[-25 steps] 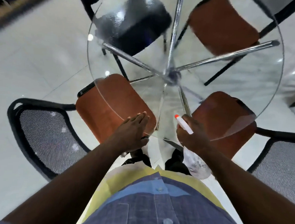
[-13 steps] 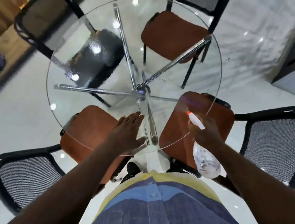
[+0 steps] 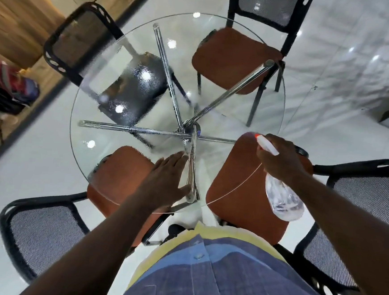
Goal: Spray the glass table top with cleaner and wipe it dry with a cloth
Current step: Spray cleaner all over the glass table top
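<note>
The right hand (image 3: 280, 163) is gripping the spray bottle (image 3: 283, 201) at its neck, its body hanging below the fingers (image 3: 273, 139) (light, slick plastic, I judge). The left hand (image 3: 163, 179) is lying flat on the glass bench (image 3: 283, 100), holding nothing.

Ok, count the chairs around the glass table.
4. The far-left chair has a black seat; the far-right chair, near-left chair beside the left hand and near-right chair by the spray bottle have orange seats. None looks hidden.
</note>
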Motion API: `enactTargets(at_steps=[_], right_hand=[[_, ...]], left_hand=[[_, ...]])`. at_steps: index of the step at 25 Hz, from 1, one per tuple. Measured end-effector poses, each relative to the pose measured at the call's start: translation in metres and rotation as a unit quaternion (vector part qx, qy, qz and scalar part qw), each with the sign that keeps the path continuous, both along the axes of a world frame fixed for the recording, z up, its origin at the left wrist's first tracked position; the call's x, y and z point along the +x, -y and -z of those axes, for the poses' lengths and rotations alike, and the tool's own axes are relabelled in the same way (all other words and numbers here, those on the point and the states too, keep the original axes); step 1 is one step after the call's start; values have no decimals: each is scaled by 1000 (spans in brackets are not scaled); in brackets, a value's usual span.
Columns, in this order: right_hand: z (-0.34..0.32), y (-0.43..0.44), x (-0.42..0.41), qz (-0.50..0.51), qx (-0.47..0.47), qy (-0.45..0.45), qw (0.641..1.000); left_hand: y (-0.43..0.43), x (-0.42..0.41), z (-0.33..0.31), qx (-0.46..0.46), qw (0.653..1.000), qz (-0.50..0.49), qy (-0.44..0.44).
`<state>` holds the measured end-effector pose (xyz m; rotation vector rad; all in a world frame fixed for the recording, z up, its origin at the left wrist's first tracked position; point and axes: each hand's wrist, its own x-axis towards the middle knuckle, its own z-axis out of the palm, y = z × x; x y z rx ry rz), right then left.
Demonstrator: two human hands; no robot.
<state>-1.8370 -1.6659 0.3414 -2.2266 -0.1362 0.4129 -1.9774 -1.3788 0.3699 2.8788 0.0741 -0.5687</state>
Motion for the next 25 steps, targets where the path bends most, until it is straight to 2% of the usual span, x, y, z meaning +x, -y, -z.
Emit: enactTargets(at_steps=[4, 8, 15, 20, 25], right_hand=[[2, -19, 10, -45, 1, 5, 999], [6, -30, 14, -46, 3, -5, 999], [8, -10, 6, -11, 23, -20, 999], [3, 10, -13, 67, 37, -42, 996], [4, 24, -54, 65, 45, -51, 996]], left_hand=[[-1, -2, -5, 0, 1000, -27, -11], [-2, -8, -6, -3, 999, -38, -10], [-1, -17, -5, -8, 999, -31, -12], [13, -20, 3, -26, 1000, 3, -7], [18, -17, 2, -33, 998, 48, 6]])
